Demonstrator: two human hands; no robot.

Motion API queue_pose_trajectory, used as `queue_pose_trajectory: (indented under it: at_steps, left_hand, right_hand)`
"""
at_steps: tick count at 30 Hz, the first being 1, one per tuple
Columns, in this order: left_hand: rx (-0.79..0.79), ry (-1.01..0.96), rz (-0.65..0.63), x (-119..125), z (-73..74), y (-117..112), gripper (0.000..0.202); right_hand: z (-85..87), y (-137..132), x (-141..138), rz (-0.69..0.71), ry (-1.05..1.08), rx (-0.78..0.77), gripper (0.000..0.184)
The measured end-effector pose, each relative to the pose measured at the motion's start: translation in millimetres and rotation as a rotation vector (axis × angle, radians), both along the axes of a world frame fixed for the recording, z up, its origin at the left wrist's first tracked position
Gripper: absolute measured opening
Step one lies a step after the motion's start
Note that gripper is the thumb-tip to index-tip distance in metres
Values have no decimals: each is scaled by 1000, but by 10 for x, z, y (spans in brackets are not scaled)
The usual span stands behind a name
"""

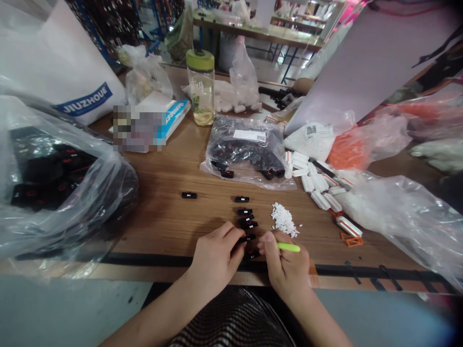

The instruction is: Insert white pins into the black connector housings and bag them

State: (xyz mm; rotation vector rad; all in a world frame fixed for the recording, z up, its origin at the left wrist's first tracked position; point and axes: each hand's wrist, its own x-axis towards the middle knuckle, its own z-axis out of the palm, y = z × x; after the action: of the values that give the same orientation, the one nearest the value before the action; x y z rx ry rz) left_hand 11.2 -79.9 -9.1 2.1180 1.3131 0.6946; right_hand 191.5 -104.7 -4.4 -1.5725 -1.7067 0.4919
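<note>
Fig.: Left hand (215, 255) closed on a black clip (247, 237) at the near end of a row of clips (243, 217), spaced apart, perhaps to keep each separate. Right hand (285, 265) grips a green stick (288, 247) just beside it. White granules (284, 219) lie right of the row, within reach.

The left hand (217, 253) curls over a small black part (240, 242), its fingers hiding most of that piece, and the right hand (285, 265) covers one end of a lime-green stick (289, 246). The white granules (284, 220) are too small to make out singly. A pixelated patch (137, 129) blurs whatever lies behind it (no lettering survives). Cloudy film veils the black parts (47, 178) inside the plastic bag (108, 193), which the left edge cuts off, and the label (249, 136) on the middle bag (246, 164) is too small to read.
</note>
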Motion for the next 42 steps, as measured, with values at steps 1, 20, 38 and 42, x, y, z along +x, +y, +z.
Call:
queue_pose_trajectory:
  at_steps: [1, 20, 38, 42]
  left_hand:
    - [-2, -3, -3, 0, 5, 4, 11]
    - [3, 31, 20, 6, -5, -4, 10]
    - [6, 20, -3, -9, -1, 3, 11]
    - [9, 16, -27, -38, -8, -35, 11]
  right_hand:
    - [26, 20, -11, 12, -16, -7, 28]
    - [104, 72, 4, 0, 164, 12, 34]
    - [54, 99, 9, 45, 209, -83, 28]
    - [89, 173, 127, -95, 358, -52, 36]
